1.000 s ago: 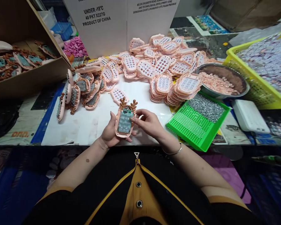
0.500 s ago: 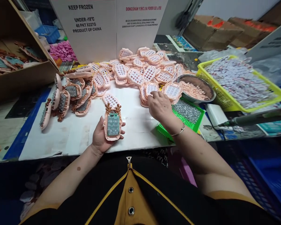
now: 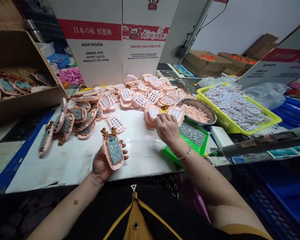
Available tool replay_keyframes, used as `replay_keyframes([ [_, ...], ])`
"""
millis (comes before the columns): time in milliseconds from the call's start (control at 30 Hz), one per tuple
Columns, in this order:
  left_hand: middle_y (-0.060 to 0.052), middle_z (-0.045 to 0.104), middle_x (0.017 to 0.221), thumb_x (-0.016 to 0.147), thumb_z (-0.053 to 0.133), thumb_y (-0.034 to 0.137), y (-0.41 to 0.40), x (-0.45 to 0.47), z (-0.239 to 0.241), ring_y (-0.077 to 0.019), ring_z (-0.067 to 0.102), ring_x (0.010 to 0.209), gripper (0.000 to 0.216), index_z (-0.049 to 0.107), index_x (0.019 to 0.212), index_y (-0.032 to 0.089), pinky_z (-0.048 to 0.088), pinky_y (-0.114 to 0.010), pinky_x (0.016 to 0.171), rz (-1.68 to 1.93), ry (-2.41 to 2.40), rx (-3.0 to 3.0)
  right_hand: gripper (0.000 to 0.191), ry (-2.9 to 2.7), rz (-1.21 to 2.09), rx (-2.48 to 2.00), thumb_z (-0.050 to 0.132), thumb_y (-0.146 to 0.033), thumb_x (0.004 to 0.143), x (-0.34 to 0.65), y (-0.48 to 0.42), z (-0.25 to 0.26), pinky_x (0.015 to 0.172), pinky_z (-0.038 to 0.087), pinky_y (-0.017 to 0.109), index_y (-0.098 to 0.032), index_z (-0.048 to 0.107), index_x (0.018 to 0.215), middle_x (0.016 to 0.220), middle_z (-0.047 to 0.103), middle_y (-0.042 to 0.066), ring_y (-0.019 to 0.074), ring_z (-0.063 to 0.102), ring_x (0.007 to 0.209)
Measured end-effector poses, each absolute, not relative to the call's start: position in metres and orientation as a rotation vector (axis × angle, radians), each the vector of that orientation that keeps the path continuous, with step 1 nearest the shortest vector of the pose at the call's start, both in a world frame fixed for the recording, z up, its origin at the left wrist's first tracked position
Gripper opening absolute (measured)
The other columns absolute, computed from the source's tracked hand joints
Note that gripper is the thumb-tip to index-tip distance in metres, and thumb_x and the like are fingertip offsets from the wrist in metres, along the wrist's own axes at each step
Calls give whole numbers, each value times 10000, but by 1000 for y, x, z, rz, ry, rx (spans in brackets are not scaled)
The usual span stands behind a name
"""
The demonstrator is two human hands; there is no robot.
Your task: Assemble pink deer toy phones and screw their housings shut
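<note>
Over the near edge of the white sheet (image 3: 137,155), an antlered shell (image 3: 113,150) is held tilted in the left hand (image 3: 101,163), its board (image 3: 115,152) turned up; the fingers are wrapped behind it, tips showing past its right edge. A loose plate (image 3: 116,124) is seen lying just beyond the antlers (image 3: 108,132). The right hand (image 3: 168,129) is placed at the near side of two plate stacks (image 3: 152,114), its fingers bent and drawn nearly together; whether a plate is gripped cannot be told. By its wrist a green tray (image 3: 196,148) is partly covered
</note>
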State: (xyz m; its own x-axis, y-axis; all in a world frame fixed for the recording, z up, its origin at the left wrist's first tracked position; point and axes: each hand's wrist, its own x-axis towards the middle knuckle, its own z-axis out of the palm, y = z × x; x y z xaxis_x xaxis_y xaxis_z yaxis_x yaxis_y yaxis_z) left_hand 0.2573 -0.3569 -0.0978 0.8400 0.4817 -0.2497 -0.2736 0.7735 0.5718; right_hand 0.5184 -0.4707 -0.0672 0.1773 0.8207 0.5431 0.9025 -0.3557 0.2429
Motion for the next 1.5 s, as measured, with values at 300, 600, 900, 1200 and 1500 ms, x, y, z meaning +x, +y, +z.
replay_keyframes([
  [300,-94,739,1209,596,865,603,-355,270,-70,-407,592,1280,670,721,1120,211,469,-599,1075,619,342,627,185,-1983,-1099,-1721,532,-113,940,419,-489,-74,982,398,392,-128,715,969,1064,765,111,234,596,1076],
  [600,-102,766,1121,744,747,616,-366,260,-59,-394,610,1266,555,732,1093,185,489,-569,1058,706,341,626,327,-1711,-514,-1474,684,-190,890,407,-499,-101,1015,483,398,-233,645,1212,1256,704,116,224,615,1187],
  [900,-90,778,1064,698,752,651,-374,260,-48,-405,607,1268,559,742,1027,200,507,-561,1042,698,425,719,685,-563,1556,-763,518,-801,820,395,-481,-119,881,600,444,-246,643,1202,1118,748,96,239,713,1003],
  [1200,-99,761,1137,649,768,670,-377,265,-58,-428,565,1312,599,724,1008,191,490,-581,1061,618,448,703,523,-374,1626,-621,724,-670,766,385,-485,-115,990,571,450,-282,698,1115,1189,746,42,235,689,1119],
  [1500,-130,728,1238,640,788,653,-368,255,-59,-410,525,1363,641,727,1069,180,429,-562,1132,554,459,859,574,-343,1421,-723,882,-552,621,382,-484,-119,929,573,375,-256,699,1077,1045,766,33,209,716,971],
])
